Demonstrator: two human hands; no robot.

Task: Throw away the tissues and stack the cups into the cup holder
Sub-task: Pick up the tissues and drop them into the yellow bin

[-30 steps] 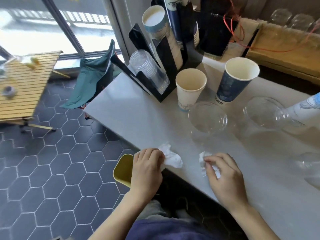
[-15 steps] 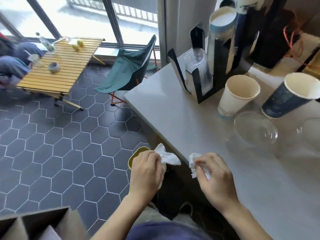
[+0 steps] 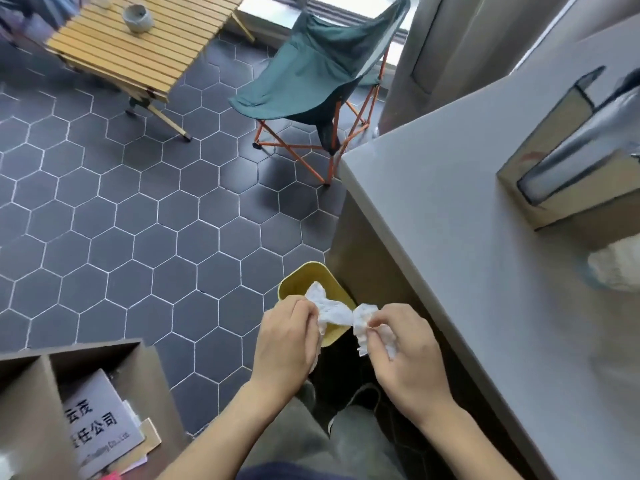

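Observation:
My left hand point(image 3: 287, 337) grips a crumpled white tissue point(image 3: 325, 308) that sticks out over the open yellow bin point(image 3: 301, 275) on the floor beside the counter. My right hand point(image 3: 405, 348) pinches a second crumpled tissue point(image 3: 363, 318) just right of the bin's rim, off the counter edge. The two tissues nearly touch. At the right edge the cup holder point(image 3: 568, 168) stands on the grey counter point(image 3: 467, 237), blurred, with a stack of clear cups in its slot. A blurred white paper cup point(image 3: 616, 268) shows at the far right. The other cups are out of view.
A green folding chair point(image 3: 322, 74) with orange legs stands beyond the counter corner. A slatted wooden table point(image 3: 145, 46) sits at the top left on the dark hexagon tiles. A grey shelf point(image 3: 79, 355) holding papers is at the bottom left. My legs and shoes are below the hands.
Both hands have carried the tissues off the counter edge and down over the yellow bin. The view has swung left and down, so most cups have left the frame.

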